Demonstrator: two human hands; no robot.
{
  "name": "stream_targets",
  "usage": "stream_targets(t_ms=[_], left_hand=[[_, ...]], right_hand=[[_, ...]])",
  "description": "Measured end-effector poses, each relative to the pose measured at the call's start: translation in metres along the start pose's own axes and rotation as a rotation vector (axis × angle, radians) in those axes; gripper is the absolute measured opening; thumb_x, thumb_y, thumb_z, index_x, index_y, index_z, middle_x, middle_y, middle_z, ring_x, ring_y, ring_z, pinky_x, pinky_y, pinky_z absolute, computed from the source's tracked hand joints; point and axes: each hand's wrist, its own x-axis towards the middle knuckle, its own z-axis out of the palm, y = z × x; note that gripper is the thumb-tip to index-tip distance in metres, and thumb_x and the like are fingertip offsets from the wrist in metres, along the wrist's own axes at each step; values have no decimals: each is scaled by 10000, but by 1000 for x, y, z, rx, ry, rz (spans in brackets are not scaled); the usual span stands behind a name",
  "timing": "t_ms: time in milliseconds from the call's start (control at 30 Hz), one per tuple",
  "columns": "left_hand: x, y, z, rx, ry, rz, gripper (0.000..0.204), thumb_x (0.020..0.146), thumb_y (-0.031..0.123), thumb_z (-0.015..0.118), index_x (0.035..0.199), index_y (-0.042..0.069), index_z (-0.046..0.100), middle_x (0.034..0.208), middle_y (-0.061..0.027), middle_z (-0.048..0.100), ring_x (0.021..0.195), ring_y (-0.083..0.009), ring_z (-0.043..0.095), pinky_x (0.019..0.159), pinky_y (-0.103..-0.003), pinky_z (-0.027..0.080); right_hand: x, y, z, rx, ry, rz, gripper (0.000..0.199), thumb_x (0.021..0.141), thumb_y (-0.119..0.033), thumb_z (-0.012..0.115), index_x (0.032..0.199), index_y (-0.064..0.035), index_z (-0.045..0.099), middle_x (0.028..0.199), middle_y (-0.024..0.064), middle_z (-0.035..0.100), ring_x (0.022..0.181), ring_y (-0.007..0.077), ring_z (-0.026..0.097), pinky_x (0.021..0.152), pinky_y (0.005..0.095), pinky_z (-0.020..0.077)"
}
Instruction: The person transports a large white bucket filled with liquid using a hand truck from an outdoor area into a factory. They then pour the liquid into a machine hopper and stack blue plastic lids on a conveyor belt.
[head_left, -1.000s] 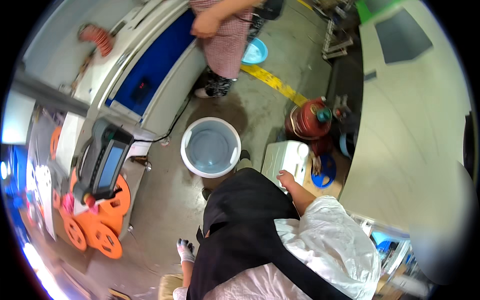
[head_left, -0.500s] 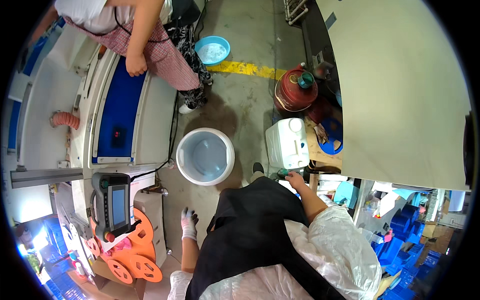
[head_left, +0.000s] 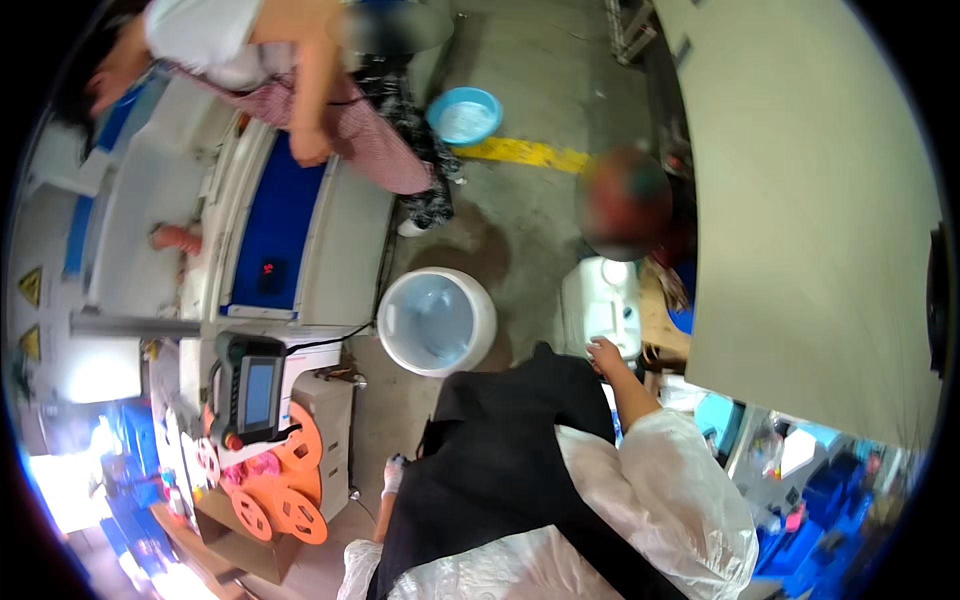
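My right hand [head_left: 604, 353] rests on the near edge of the white plastic jerrycan [head_left: 601, 303] standing on the concrete floor [head_left: 530, 215] to my right. The fingers lie over its top, though from here I cannot tell whether they close on anything or merely touch. My left hand [head_left: 394, 473], in a pale glove, hangs low by my hip with nothing in it, fingers loose, well apart from the can. Over the last second my view has swung round: the white round plastic bucket [head_left: 437, 321] with a little water in it now sits just ahead of my black apron [head_left: 500, 480], and my right hand has stayed at the jerrycan throughout, so I judge the work with that can is only starting. Beyond the bucket, another person in a checked skirt leans one hand on the blue-topped white machine [head_left: 280, 225]. A grey handheld controller with a screen [head_left: 247, 390] sits above orange reels [head_left: 285, 490] on my left.
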Motion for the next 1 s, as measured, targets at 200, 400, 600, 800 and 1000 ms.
stream_targets(t_ms=[200,400,600,800,1000], left_hand=[[-28,-17,32,-146,38,133,247,781,226,539,953,59,599,1092,-193,560,944,-325,562,813,-352,459],[-87,52,2,-265,107,252,339,798,233,517,1085,63,583,1202,-215,509,1097,-315,503,905,-333,424],[-48,-29,39,5,90,370,333,809,206,487,1091,37,546,1057,-175,587,929,-286,597,800,-329,474],[-13,-21,50,-604,-42,138,347,786,211,514,1084,35,538,895,-136,597,763,-288,618,653,-370,491],[-35,4,16,-608,-24,84,362,784,224,509,1098,45,531,884,-123,598,737,-286,615,633,-371,485]], right_hand=[[24,25,-6,-121,-137,-56,142,785,-117,528,663,-62,478,547,71,418,412,188,426,346,325,341],[42,-22,24,-51,-121,-13,225,766,-87,540,988,-106,505,723,46,475,528,173,470,415,292,369],[11,-74,89,-117,-256,-176,373,791,-131,554,1152,-65,485,852,59,531,622,159,526,495,282,451],[10,-44,70,-193,-269,-182,389,784,-143,574,1153,-68,480,828,69,538,620,170,531,476,302,432],[2,-11,35,-231,-183,-27,372,763,-100,567,1125,-69,486,816,80,534,594,212,531,445,335,420]])
